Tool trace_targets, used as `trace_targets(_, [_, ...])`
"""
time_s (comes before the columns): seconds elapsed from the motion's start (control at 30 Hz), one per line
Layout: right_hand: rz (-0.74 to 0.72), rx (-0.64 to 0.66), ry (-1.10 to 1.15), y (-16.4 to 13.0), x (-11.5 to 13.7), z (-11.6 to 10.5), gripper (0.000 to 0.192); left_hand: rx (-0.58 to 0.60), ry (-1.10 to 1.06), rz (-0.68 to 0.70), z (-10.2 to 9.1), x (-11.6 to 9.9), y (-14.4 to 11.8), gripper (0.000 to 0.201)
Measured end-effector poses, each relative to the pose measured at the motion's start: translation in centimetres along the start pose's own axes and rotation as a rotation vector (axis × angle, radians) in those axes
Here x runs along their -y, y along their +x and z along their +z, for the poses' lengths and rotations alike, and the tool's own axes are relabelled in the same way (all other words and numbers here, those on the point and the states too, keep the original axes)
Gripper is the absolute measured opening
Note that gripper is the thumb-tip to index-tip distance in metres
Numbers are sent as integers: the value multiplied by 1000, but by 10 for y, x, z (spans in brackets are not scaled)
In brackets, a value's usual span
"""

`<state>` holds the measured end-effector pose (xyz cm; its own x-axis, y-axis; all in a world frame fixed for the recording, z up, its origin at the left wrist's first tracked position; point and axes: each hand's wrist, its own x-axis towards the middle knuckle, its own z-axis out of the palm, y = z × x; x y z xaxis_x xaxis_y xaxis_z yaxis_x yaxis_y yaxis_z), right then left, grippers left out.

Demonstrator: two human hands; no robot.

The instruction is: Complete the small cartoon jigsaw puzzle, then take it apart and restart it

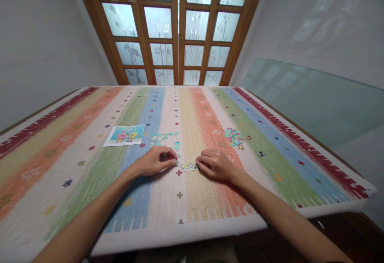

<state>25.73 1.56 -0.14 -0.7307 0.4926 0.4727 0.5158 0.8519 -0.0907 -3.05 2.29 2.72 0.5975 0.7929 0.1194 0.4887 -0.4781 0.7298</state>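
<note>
A short strip of joined jigsaw pieces [189, 167] lies on the striped tablecloth between my hands. My left hand [156, 160] is closed in a pinch just left of the strip, with a small jigsaw piece at its fingertips. At the strip's right end, my right hand [216, 164] has its fingers closed on a jigsaw piece, mostly hidden under them. Beyond my left hand, loose turquoise pieces [164, 136] are spread out. A heap of mixed pieces [234, 138] sits farther right. The printed cartoon picture [126, 135] rests flat to the left.
The striped tablecloth [120, 199] covers a large table whose near edge runs under my forearms. Behind the far edge stand wooden doors with frosted panes [162, 23]. A glass panel [312, 99] leans along the right wall.
</note>
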Motion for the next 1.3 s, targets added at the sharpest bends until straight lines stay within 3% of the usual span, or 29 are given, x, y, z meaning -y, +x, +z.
trace_targets(0.1, [0,2,4,0,0,-1,33,64,-20,-15,6,-5,-3,16])
trace_targets(0.47, [-5,0,-6,0,0,-1,34,-23,105,71,14,-6,-3,11])
trace_targets(0.73, [9,11,0,1,2,-1,35,-8,189,192,18,-2,-4,13])
trace_targets(0.97, [65,15,102,-1,-6,-10,31,28,213,186,17,-7,-5,17])
trace_targets(1.13, [159,161,320,-6,-16,-29,11,18,225,213,18,-8,-6,18])
trace_targets(1.3, [200,255,353,-8,-15,-28,9,-3,238,239,19,-6,-6,17])
